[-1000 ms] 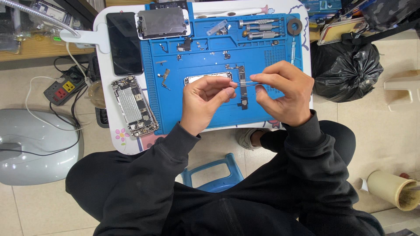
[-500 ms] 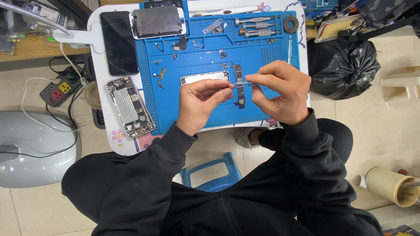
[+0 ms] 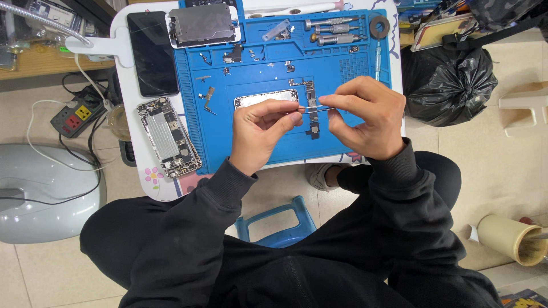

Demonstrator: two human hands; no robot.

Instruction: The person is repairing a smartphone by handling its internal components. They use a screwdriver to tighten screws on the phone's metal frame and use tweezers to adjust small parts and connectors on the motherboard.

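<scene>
Over a blue repair mat (image 3: 240, 142), my left hand (image 3: 260, 134) and my right hand (image 3: 365, 117) meet. My right hand pinches thin metal tweezers (image 3: 317, 109) that point left. My left fingertips pinch a tiny part at the tweezer tips. Just beneath them lie a long narrow circuit board (image 3: 311, 108) and a silver metal plate (image 3: 264, 98) on the mat. Small screws and brackets are scattered on the mat's upper left.
An opened phone chassis (image 3: 168, 137) lies at the table's left edge, with a black phone screen (image 3: 151, 54) and a metal-backed display panel (image 3: 202, 25) behind it. Screwdrivers (image 3: 334, 31) rest top right. A black rubbish bag (image 3: 451, 80), power strip (image 3: 74, 117) and blue stool (image 3: 279, 222) surround the table.
Both hands have stayed together over the mat's middle; the view has shifted slightly, and the right hand's tweezers now reach closer to the left fingertips.
</scene>
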